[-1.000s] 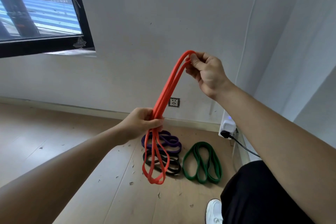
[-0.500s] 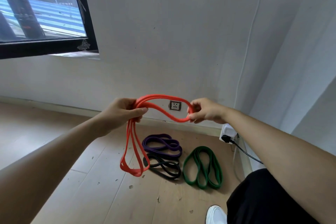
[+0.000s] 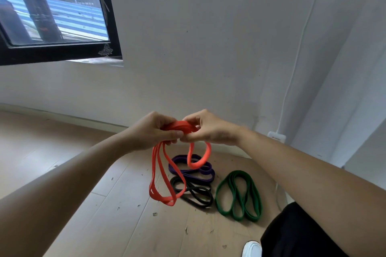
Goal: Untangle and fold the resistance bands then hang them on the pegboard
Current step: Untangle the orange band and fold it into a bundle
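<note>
Orange band (image 3: 181, 126) mid-fold above the purple band (image 3: 206, 173)
Left hand (image 3: 154, 131) and right hand (image 3: 211, 131) both pinch it with curled fingers; its uneven dangling loops could slip loose and spoil the fold if either pinch eases.

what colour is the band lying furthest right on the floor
Dark green, plain with no pattern; it shows clearly in the head view.

no words, numbers or signs can be read here. the white box (image 3: 276, 137) low on the wall (image 3: 208, 48) is too small and blurry to read.
</note>
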{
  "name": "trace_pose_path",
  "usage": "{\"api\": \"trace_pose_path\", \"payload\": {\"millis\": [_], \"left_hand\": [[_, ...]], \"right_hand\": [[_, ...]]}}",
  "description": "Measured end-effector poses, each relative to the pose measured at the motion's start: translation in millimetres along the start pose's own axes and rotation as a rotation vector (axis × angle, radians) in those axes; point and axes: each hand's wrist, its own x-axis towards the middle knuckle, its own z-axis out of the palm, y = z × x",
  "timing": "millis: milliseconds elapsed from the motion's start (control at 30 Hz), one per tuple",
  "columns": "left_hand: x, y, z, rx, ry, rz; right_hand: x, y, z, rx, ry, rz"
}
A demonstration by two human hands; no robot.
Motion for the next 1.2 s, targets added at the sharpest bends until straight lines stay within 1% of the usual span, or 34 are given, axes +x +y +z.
{"api": "trace_pose_path", "payload": {"millis": [133, 233, 367, 500, 600, 800, 967, 1200], "left_hand": [[-1, -2, -4, 0.071, 0.032, 0.014], [-1, -4, -7, 0.117, 0.050, -0.005], [0, -6, -5, 0.111, 0.011, -0.026], [1, -5, 2, 0.016, 0.002, -0.030], [-1, -5, 5, -0.156, 0.012, -0.048], [-1, 0, 5, -0.483, -0.030, -0.081], [0, 7, 17, -0.516, -0.064, -0.058], [1, 18, 31, -0.615, -0.131, -0.076]], "right_hand": [[4, 0, -1, -0.013, 0.009, -0.007], [4, -2, -6, 0.033, 0.010, 0.002], [1, -13, -11, -0.013, 0.041, -0.033], [-2, -26, -13, -0.154, 0.123, -0.087], [-6, -36, -17, -0.243, 0.176, -0.136], [-16, -46, -36, -0.225, 0.266, -0.198], [-24, -49, -47, -0.124, 0.323, -0.205], [-35, -59, -54, -0.144, 0.299, -0.182]]}}
